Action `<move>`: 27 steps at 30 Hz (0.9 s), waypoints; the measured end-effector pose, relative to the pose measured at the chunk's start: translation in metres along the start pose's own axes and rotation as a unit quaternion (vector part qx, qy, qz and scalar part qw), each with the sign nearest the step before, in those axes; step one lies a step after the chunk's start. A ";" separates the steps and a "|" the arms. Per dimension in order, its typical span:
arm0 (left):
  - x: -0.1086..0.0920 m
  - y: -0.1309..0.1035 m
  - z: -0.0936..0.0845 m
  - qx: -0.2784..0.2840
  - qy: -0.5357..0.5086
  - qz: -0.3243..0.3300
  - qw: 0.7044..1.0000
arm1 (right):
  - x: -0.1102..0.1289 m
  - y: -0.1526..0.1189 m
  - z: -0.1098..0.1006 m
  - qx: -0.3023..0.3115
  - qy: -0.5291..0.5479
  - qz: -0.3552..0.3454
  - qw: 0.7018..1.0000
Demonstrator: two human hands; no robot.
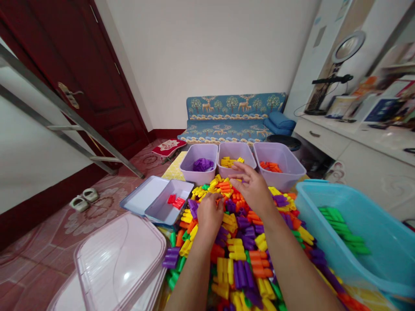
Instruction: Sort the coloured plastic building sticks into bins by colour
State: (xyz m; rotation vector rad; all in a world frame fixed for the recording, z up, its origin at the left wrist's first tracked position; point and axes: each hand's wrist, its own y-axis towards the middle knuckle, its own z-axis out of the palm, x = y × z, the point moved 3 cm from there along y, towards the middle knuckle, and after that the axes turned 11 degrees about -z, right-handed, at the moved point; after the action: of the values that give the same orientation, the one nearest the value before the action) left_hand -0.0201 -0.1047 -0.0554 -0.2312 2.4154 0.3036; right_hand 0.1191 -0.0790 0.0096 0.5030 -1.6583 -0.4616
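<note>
A heap of loose plastic tube-shaped building pieces (238, 248) in yellow, purple, orange and green covers the table in front of me. My left hand (210, 212) is low over the heap's far part, its fingers curled down and closed. Whatever is between those fingertips is hidden. Higher and to the right, my right hand (252, 186) reaches toward the middle lilac bin (238, 149) with fingers apart and nothing seen in them. Yellow pieces (229, 162) lie in that bin. The left lilac bin (199, 176) holds purple pieces, the right lilac bin (282, 179) orange ones.
At right stands a large light-blue tub (385, 224) with green pieces (345, 231). A grey-blue box (168, 194) at left contains a few red pieces. Clear lids (121, 255) lie at front left. Beyond are a patterned sofa (227, 127) and a metal ladder (69, 112).
</note>
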 end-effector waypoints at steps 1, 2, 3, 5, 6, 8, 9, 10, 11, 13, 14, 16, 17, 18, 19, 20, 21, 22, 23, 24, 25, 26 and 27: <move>0.000 0.000 0.002 0.002 -0.005 0.009 1.000 | -0.006 -0.005 -0.001 -0.005 -0.016 0.010 1.000; 0.001 0.001 0.004 0.006 -0.007 0.017 1.000 | -0.013 -0.010 -0.002 -0.004 -0.039 0.023 0.999; 0.001 0.001 0.006 0.014 -0.006 0.021 1.000 | -0.021 -0.014 -0.002 0.001 -0.068 0.033 0.997; 0.001 0.001 0.009 0.031 0.003 0.022 0.999 | -0.035 -0.017 -0.001 0.035 -0.141 0.032 0.989; 0.002 0.001 0.011 0.039 0.008 0.020 0.999 | -0.041 -0.015 0.001 0.062 -0.181 0.020 0.981; 0.002 0.001 0.012 0.045 0.013 0.017 0.999 | -0.052 -0.010 0.009 0.134 -0.262 -0.003 0.956; 0.002 0.001 0.012 0.042 0.012 0.015 0.999 | -0.057 -0.007 0.013 0.168 -0.293 -0.008 0.941; 0.002 0.000 0.012 0.035 0.009 0.012 0.999 | -0.062 -0.005 0.017 0.196 -0.314 -0.006 0.929; 0.002 0.000 0.012 0.026 0.005 0.007 1.000 | -0.067 -0.004 0.020 0.217 -0.327 0.000 0.920; 0.003 0.001 0.011 0.013 -0.004 -0.002 1.000 | -0.072 -0.002 0.022 0.236 -0.335 0.012 0.912; 0.003 0.001 0.011 0.012 -0.005 -0.004 1.000 | -0.073 -0.003 0.022 0.238 -0.334 0.014 0.912; 0.004 0.001 0.012 0.024 0.006 0.002 1.000 | -0.070 -0.006 0.017 0.246 -0.332 0.017 0.911; 0.004 0.001 0.013 0.033 0.018 0.008 0.999 | -0.066 -0.009 0.013 0.249 -0.328 0.016 0.911; 0.003 0.000 0.014 0.041 0.032 0.016 0.999 | -0.062 -0.012 0.009 0.250 -0.319 0.017 0.914; 0.003 0.000 0.015 0.047 0.047 0.024 0.997 | -0.058 -0.017 0.004 0.246 -0.307 0.019 0.919; 0.003 -0.001 0.016 0.051 0.062 0.030 0.996 | -0.054 -0.022 -0.002 0.236 -0.292 0.024 0.927; 0.002 -0.001 0.016 0.053 0.072 0.035 0.995 | -0.051 -0.027 -0.008 0.222 -0.276 0.034 0.935; 0.001 -0.002 0.016 0.053 0.078 0.039 0.995 | -0.050 -0.034 -0.013 0.205 -0.259 0.047 0.943; 0.001 -0.003 0.016 0.054 0.078 0.044 0.995 | -0.050 -0.041 -0.018 0.189 -0.243 0.061 0.949; 0.000 -0.003 0.015 0.056 0.073 0.048 0.995 | -0.051 -0.048 -0.023 0.176 -0.228 0.075 0.955; -0.001 -0.003 0.015 0.059 0.065 0.053 0.995 | -0.054 -0.055 -0.026 0.163 -0.211 0.086 0.960; -0.001 -0.004 0.014 0.065 0.055 0.057 0.995 | -0.056 -0.061 -0.028 0.152 -0.194 0.094 0.965; -0.001 -0.004 0.014 0.071 0.046 0.061 0.995 | -0.059 -0.066 -0.030 0.143 -0.178 0.096 0.969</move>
State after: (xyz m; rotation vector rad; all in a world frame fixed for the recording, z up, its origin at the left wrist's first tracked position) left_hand -0.0096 -0.1042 -0.0659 -0.0342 2.5339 0.1770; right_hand 0.1606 -0.1003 -0.0716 0.4811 -2.1156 -0.1734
